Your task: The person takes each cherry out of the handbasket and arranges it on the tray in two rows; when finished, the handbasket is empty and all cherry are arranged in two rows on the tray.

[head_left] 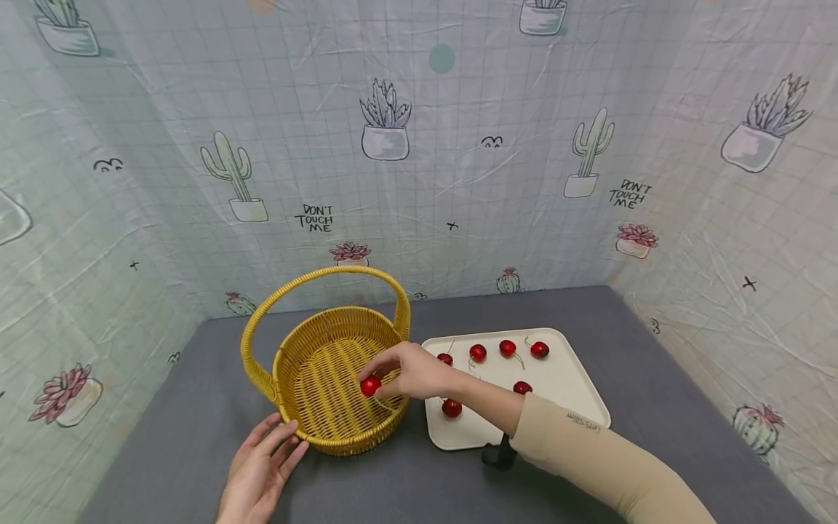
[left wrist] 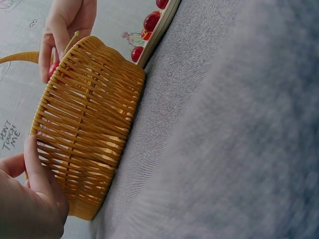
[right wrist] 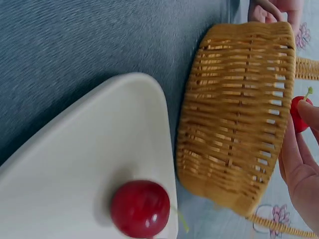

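Note:
My right hand (head_left: 415, 371) pinches a red cherry (head_left: 370, 386) by its fruit between thumb and fingers, over the near right part of a yellow woven basket (head_left: 347, 445). In the right wrist view the held cherry (right wrist: 299, 114) shows its short stem, just above the basket rim. The basket's tall arched handle stands upright, and its slatted floor shows bare. At the near left side, my left hand (head_left: 262, 462) holds the basket rim, with fingers on both sides of the edge in the left wrist view (left wrist: 37, 174).
Right of the basket lies a cream tray (head_left: 556, 397) with several stemmed cherries (head_left: 478, 353) spread on it. My right forearm crosses over the tray. A small black object (head_left: 500, 455) sits under the sleeve. Printed cloth walls (head_left: 458, 182) enclose the grey surface (head_left: 386, 495).

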